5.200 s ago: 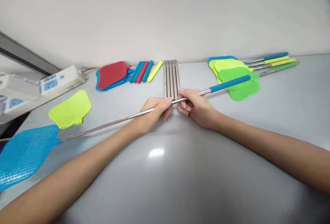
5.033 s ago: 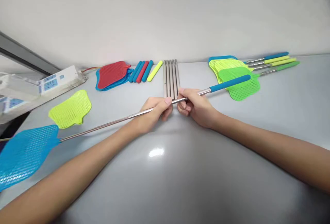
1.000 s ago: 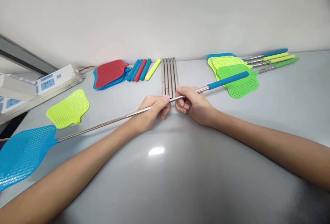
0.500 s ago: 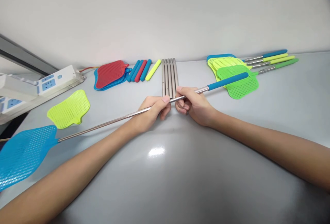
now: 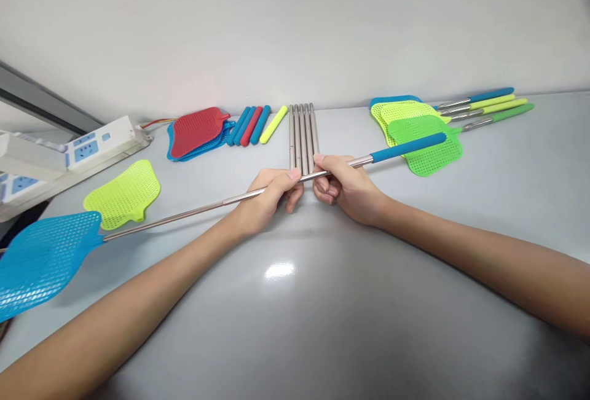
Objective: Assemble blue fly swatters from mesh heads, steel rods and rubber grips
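A fly swatter with a blue head [image 5: 50,258], an extended metal telescopic rod [image 5: 184,214] and a blue grip [image 5: 408,147] is held slantwise over the table. My left hand [image 5: 271,197] is closed round the middle of the rod, thumb on top. My right hand [image 5: 348,188] pinches the thicker metal part just short of the blue grip. A small gap separates the two hands. Just behind them lie several bare metal rods [image 5: 303,136] side by side, their near ends close to my fingers. The blue head hangs at the far left, partly cut off by the view's edge.
A loose yellow swatter head [image 5: 124,194] lies left, with red [image 5: 198,133] and blue heads stacked behind it. Several coloured grips [image 5: 251,126] lie beside the rods. Swatters with short rods [image 5: 426,154] lie at right, under the blue grip. A power strip [image 5: 101,142] stands far left.
The swatter's blue head has risen slightly, and the rod lies a little flatter. My left hand has shifted slightly left along the rod; my right hand stays almost still.
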